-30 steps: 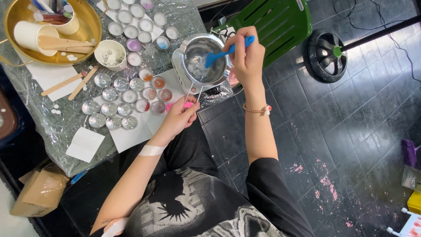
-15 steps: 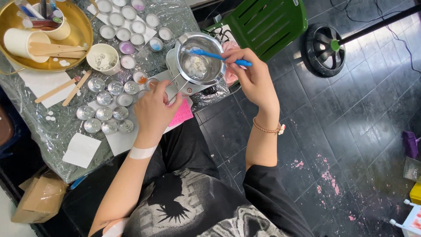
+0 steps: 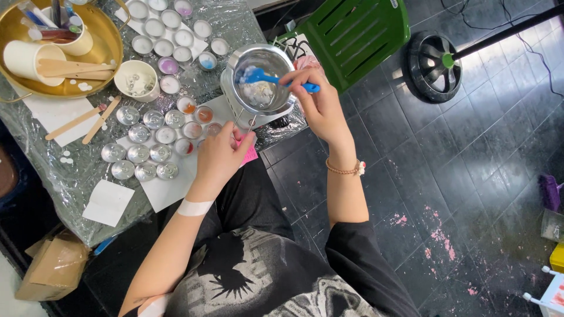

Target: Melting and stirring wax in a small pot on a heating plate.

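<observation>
A steel melting pot [image 3: 261, 79] with white wax lumps in it sits on a small white heater [image 3: 230, 100] at the table's near edge. My right hand [image 3: 314, 103] grips a blue spatula [image 3: 276, 79] whose blade is down inside the pot. My left hand [image 3: 223, 155] holds the pot's wire handle with a pink pad [image 3: 249, 155] under the fingers. Just left of the pot lie rows of small tin cups [image 3: 141, 138], some empty, some with orange or red wax.
A gold tray [image 3: 108, 50] at the far left carries paper cups and wooden sticks. A white bowl [image 3: 137, 79] holds wick tabs. More filled tins [image 3: 158, 26] stand behind. A green chair [image 3: 358, 32] and a fan base [image 3: 437, 58] are to the right; a cardboard box [image 3: 53, 267] lies below the table.
My left hand went up over the tins and came back to the pot handle. The spatula swung from the pot's right side to its left, my right hand lowering.
</observation>
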